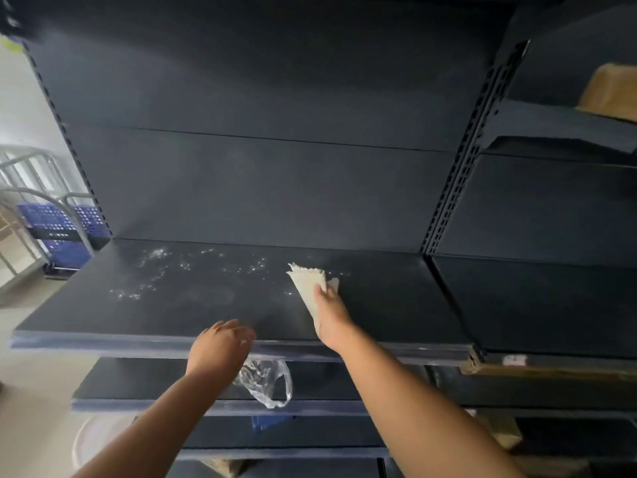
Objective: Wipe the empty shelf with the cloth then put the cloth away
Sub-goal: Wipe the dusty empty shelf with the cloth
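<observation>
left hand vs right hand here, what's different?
The right hand is pressed on the cloth out on the shelf surface; the left hand rests on the shelf's front edge. The right hand reaches further in than the left hand. A clear plastic bag hangs below the left hand; none by the right. Both are bare.

The shelf (193, 305) is dark blue-grey, speckled with white dust (thickest at its left rear). The cloth (310, 288) is pale cream with a frayed edge. The bag (269, 384) below is clear. The crates (58, 222) are blue, perforated in rows.
</observation>
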The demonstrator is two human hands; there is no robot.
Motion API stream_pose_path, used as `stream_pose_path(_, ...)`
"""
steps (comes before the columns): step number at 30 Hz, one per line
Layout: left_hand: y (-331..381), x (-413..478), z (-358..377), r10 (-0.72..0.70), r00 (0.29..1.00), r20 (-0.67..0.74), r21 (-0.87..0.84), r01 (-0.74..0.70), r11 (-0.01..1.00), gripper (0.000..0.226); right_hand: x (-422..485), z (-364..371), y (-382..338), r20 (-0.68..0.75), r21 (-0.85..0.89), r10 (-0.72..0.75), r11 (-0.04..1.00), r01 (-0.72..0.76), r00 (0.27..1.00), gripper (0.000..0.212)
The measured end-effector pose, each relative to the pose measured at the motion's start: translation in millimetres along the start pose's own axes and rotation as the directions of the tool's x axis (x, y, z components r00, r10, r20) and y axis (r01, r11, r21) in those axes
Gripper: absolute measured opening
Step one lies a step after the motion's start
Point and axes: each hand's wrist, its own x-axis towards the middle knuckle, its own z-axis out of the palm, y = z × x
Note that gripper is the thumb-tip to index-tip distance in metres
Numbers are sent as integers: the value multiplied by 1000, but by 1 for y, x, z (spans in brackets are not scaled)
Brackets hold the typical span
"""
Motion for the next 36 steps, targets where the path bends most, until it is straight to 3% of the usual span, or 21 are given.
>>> stream_pose_path(3, -4, 8, -2, 26, 999, 23, -17, -26, 1000, 18, 0, 0, -16, -40, 429, 105, 900, -78, 994, 33)
stream_pose_path(6, -3, 13, -4, 38, 998, 45, -16, -38, 999, 21, 3, -40, -29, -164, 506, 61, 862, 30, 985, 24)
stream_pose_path(9, -5, 15, -3, 41, 997, 63, -58, -37, 998, 23, 5, -99, -35, -407, 291, -62, 937, 194, 911, 20)
stream_pose_path(12, -7, 17, -3, 46, 996, 72, -75, -41, 996, 25, 5, -152, -28, -548, -199, -265, 962, 184, 793, 33)
stream_pose_path(14, -7, 18, -3, 52, 995, 86, -77, -45, 996, 27, 7, -169, -11, -465, -492, -330, 868, 70, 822, 36)
stream_pose_path(17, -10, 20, -4, 59, 992, 111, -89, -49, 995, 28, 11, -146, 14, -278, -776, -234, 626, -75, 932, 39)
stream_pose_path(20, -12, 19, -1, 60, 993, 98, -104, -50, 993, 28, 14, -79, 27, -92, -921, -239, 388, 8, 967, 39)
stream_pose_path(22, -12, 17, 1, 68, 994, 84, -102, -59, 993, 28, 10, -21, 26, 10, -918, -272, 380, 117, 962, 36)
stream_pose_path(23, -12, 16, 1, 73, 994, 80, -99, -65, 993, 27, 7, 7, 23, 42, -879, -260, 449, 159, 965, 35)
stream_pose_path(25, -13, 16, 1, 82, 994, 76, -102, -74, 992, 24, 2, 52, 15, 73, -705, -157, 690, 163, 985, 34)
stream_pose_path(28, -13, 16, 1, 86, 992, 89, -101, -77, 992, 22, -3, 83, 1, 100, -271, -47, 960, 73, 994, 27)
stream_pose_path(30, -13, 15, 0, 77, 992, 101, -90, -68, 994, 23, 1, 81, -8, -10, 76, 1, 997, 0, 1000, 18)
stream_pose_path(32, -13, 14, -1, 70, 991, 112, -90, -60, 994, 25, 8, 61, -20, -105, 376, 94, 925, -48, 990, 19)
stream_pose_path(34, -13, 16, -2, 49, 991, 127, -97, -37, 995, 27, 18, 24, -33, -156, 499, 90, 866, 0, 984, 19)
stream_pose_path(36, -11, 21, -7, 7, 985, 173, -107, 11, 994, 27, 28, -26, -48, -255, 485, 53, 871, 80, 965, 14)
